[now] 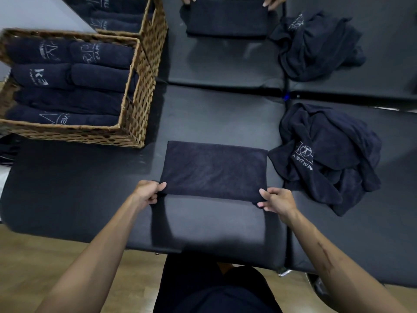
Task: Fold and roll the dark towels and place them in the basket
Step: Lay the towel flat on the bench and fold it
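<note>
A dark folded towel (214, 168) lies flat on the black padded table (79, 188) in front of me. My left hand (146, 192) pinches its near left corner, thumb on top. My right hand (276, 199) pinches the near right corner the same way. The near edge is lifted slightly off the table. A wicker basket (135, 102) stands at the far left and holds several rolled dark towels (67, 80) with pale logos.
A crumpled heap of dark towels (327, 154) lies to the right of the folded one. A mirror (225, 53) behind the table repeats the basket, towel, heap and hands. Wooden floor (33, 256) shows at the near left.
</note>
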